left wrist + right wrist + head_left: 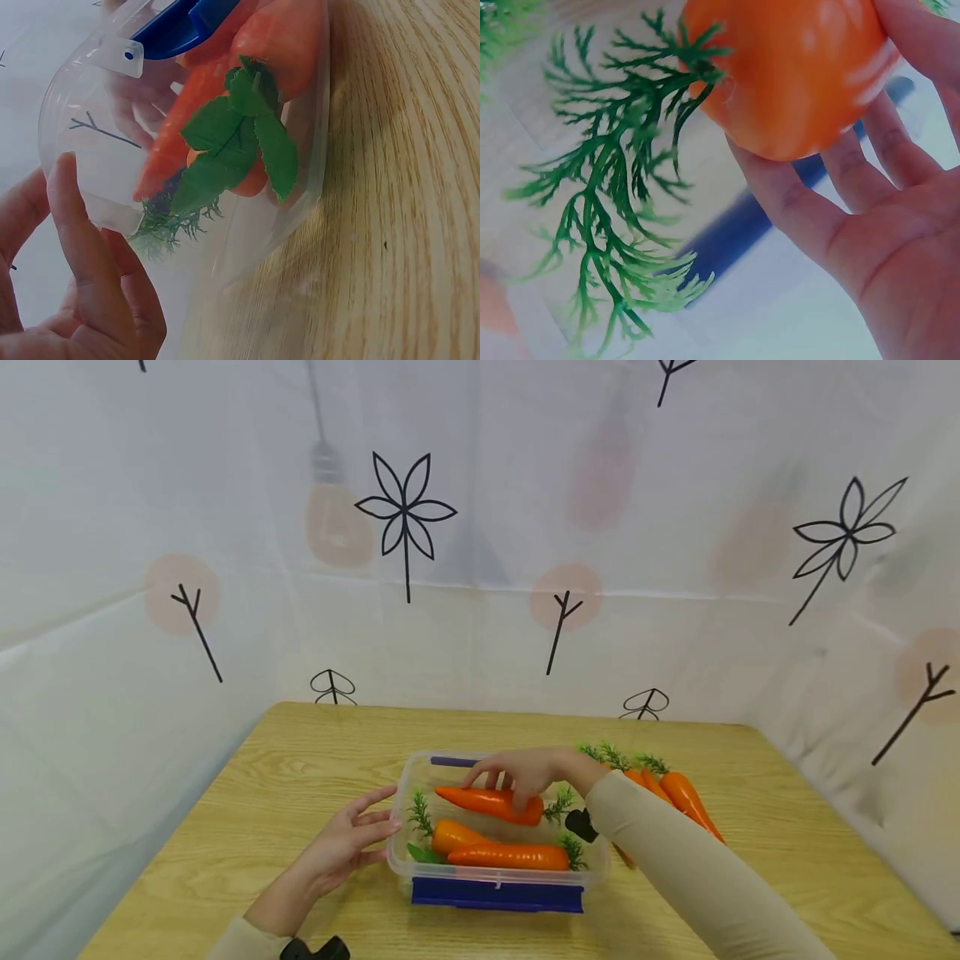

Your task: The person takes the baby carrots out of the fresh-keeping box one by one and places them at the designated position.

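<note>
My right hand (pixel 521 768) holds an orange toy carrot (pixel 480 803) with a feathery green top, its thumb and fingers around the thick end. The carrot lies across the far half of a clear plastic box (pixel 596 862) with blue clip flaps. My left hand (pixel 347 843) touches the box's left side, fingertips at the rim and fingers loosely extended. Nearer the front of the box lie more carrots, one long (pixel 513 857) and one thicker (pixel 457 837). Green leaves (pixel 225 142) show through the box wall in the left wrist view.
To the right of the box, partly behind my right forearm, several more carrots (pixel 688 802) lie on the wooden table (pixel 300 768). A blue flap (pixel 498 895) hangs down at the box's front. A white patterned curtain (pixel 480 643) stands behind the table and along its sides.
</note>
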A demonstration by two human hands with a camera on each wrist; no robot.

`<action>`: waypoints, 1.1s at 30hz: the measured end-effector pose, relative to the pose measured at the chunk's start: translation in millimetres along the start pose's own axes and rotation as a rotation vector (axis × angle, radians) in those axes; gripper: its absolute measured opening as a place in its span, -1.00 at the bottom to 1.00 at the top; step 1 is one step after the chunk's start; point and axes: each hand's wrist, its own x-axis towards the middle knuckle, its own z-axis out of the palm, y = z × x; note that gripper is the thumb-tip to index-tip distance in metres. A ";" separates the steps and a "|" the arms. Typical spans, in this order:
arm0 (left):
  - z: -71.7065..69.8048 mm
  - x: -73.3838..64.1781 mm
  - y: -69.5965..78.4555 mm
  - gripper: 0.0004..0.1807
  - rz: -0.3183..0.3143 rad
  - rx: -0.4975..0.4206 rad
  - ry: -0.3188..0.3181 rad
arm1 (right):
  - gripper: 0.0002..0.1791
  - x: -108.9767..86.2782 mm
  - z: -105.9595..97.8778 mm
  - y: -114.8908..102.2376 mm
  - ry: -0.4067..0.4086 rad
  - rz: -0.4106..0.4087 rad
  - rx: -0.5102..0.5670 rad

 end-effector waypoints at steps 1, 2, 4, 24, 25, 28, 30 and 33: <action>0.3 0.4 -0.1 -0.22 -0.003 0.003 0.002 | -0.15 -2.3 -1.2 -1.7 0.007 -0.007 -0.004; 0.5 0.9 -0.2 -0.22 -0.004 0.006 0.003 | -0.15 -4.6 -2.4 -3.4 0.018 -0.014 -0.012; 0.5 1.1 -0.5 -0.22 -0.003 0.012 0.002 | -0.16 -8.4 -4.1 -6.8 0.040 -0.027 -0.019; 1.7 -2.8 4.1 -0.21 0.012 0.001 -0.015 | -0.19 -54.1 -9.9 -20.0 0.300 -0.143 -0.034; 1.8 -2.9 4.2 -0.20 0.012 0.001 -0.016 | -0.19 -56.6 -9.5 -19.3 0.315 -0.139 -0.030; 2.4 -3.1 4.4 -0.20 0.010 0.000 -0.019 | -0.19 -65.0 -8.6 -16.3 0.356 -0.127 -0.005; 2.5 -2.7 3.7 -0.20 0.005 -0.001 -0.014 | -0.20 -71.0 -7.8 -13.5 0.376 -0.122 0.012; 2.3 -2.4 2.5 -0.20 0.001 0.003 -0.009 | -0.21 -80.3 -6.8 -8.7 0.395 -0.118 0.043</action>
